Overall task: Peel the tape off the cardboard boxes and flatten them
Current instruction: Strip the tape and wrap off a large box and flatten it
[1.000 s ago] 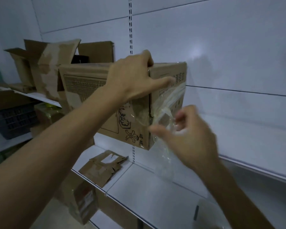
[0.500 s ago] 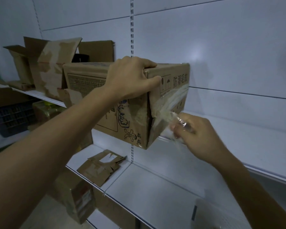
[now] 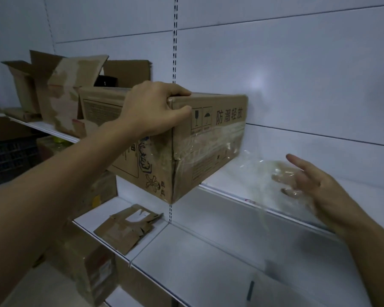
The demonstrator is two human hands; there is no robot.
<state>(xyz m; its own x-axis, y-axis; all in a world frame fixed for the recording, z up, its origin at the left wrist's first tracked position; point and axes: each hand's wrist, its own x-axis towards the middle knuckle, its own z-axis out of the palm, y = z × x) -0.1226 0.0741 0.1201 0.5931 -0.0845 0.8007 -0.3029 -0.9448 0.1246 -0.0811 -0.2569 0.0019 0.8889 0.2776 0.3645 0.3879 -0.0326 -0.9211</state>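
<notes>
Since half a second ago my right hand (image 3: 315, 189) has swung away to the right of the brown cardboard box (image 3: 208, 120), dragging a strip of clear packing tape (image 3: 259, 171) off its end face. That hand now hangs apart from the box above the upper white shelf (image 3: 228, 177). Its fingers are spread and the crumpled film clings across them. More clear tape remains on the box's end face; whether the strip is still joined to it I cannot tell through the blur.

My left hand (image 3: 153, 107) keeps its grip on the box's near top corner, fingers curled over the top edge and thumb pressed on the end face. The box sits at the upper shelf's front edge, its near lower corner jutting out past that edge.

Farther left on the same shelf stand torn open cardboard boxes (image 3: 60, 94). On the lower white shelf (image 3: 208, 262), near its front edge, lies a flattened scrap of brown cardboard (image 3: 126, 229).
</notes>
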